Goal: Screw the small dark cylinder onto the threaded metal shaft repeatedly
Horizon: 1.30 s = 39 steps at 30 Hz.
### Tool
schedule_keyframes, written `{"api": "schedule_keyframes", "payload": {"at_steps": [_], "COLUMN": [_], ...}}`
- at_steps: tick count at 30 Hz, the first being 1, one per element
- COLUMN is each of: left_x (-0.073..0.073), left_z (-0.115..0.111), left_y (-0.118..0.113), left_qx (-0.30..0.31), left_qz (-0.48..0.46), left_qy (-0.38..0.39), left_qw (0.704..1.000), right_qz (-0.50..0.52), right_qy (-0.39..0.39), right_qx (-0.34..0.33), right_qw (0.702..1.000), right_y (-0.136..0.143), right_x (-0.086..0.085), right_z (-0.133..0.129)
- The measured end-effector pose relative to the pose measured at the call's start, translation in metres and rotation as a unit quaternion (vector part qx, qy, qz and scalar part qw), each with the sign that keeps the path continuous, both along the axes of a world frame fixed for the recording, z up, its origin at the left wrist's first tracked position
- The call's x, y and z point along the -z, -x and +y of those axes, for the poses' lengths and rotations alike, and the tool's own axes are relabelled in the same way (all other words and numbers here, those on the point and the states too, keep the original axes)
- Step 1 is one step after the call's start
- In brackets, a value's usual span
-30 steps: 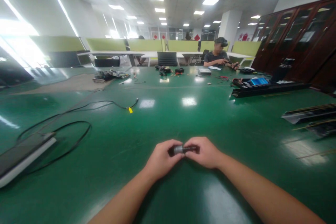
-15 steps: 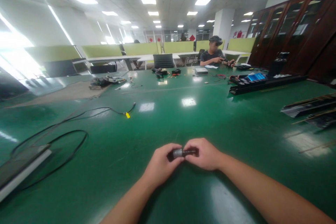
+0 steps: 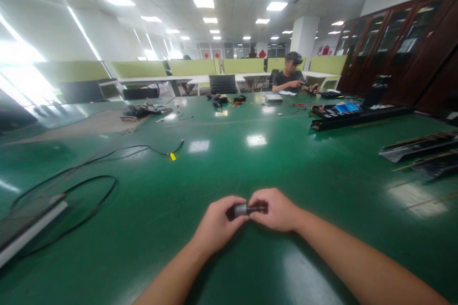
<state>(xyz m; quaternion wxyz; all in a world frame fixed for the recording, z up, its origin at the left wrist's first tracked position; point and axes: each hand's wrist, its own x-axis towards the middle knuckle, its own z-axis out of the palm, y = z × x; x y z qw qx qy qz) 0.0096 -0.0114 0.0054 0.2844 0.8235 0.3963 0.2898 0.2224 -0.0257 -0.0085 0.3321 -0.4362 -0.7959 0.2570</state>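
Green table (image 3: 222, 167) below; both hands' (image 3: 243, 209) grips close around a seemingly metal cylinder (image 3: 241, 209), between fingertips.

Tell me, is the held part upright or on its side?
On its side: the part runs sideways between the left hand and right hand.

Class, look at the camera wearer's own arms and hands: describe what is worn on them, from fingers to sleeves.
The left hand and right hand are bare, with no gloves; no ring shows, though some fingers are partly hidden. The left forearm and right forearm show no sleeves, watch, bracelet, cables or clear markings.
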Motion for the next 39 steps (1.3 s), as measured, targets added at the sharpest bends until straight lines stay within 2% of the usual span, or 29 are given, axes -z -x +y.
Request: {"api": "schedule_keyframes", "payload": {"at_steps": [7,21,39], "left_x": [0.0025,0.005,0.0046], "left_z": [-0.0017,-0.0038,-0.005], "left_y": [-0.0006,0.0026,0.0026], "left_qx": [-0.005,-0.02,-0.023], "left_qz": [-0.017,0.008,0.013], "left_qy": [-0.01,-0.053,-0.059], "left_qw": [1.0,0.998,0.998], "right_qz": [0.008,-0.008,-0.006], "right_qy": [0.006,-0.003,-0.006], "right_qx": [0.004,-0.009,-0.008], "right_qw": [1.0,1.0,1.0], "right_y": [-0.0002,-0.0038,-0.0075], "right_x": [-0.0029,-0.0087,-0.0048], "right_z": [-0.0017,-0.0048,-0.0034]}}
